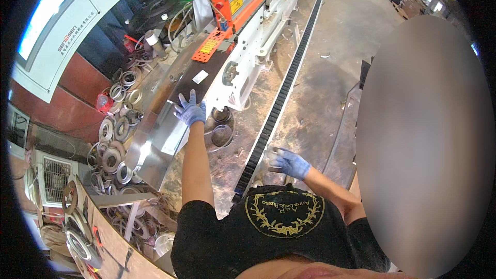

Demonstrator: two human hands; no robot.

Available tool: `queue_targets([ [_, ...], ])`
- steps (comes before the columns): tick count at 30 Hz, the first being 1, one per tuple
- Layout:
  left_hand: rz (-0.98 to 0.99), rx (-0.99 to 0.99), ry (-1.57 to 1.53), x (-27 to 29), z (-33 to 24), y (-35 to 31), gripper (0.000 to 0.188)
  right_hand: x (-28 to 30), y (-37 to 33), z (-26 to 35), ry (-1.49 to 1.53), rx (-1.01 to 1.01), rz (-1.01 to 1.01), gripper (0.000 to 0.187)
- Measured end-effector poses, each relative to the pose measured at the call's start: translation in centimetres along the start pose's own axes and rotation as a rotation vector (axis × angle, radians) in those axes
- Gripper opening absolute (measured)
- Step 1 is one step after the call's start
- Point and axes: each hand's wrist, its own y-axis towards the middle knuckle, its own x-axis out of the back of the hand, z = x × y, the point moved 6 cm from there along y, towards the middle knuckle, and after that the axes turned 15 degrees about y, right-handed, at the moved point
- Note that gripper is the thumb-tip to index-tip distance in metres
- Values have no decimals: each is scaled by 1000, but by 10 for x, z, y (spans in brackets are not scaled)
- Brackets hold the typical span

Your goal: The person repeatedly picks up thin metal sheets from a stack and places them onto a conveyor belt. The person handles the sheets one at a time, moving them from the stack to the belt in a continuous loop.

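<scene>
Right hand [289, 164] open above bare floor [356, 26], left hand [190, 111] flat, grip released, on dark panel [194, 80] edge.

Coiled edge-band rolls [114, 144] piled left; black cable chain [281, 93] crosses dusty floor [356, 26].

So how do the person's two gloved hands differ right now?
The left hand reaches far out with its arm straight, fingers spread flat on the dark panel at the machine; the right hand stays close to the body with its elbow bent, touching nothing over the dusty floor. Both wear blue gloves and hold nothing.
</scene>
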Motion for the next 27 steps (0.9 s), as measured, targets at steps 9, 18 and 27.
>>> queue_targets([
  [9,21,-10,15,13,-47,18,62,125,-65,21,378,187,-191,33],
  [18,38,12,4,14,-58,24,62,178,-68,34,-512,508,-281,30],
  [27,54,19,-4,19,-63,23,63,134,-77,29,263,355,-442,23],
])
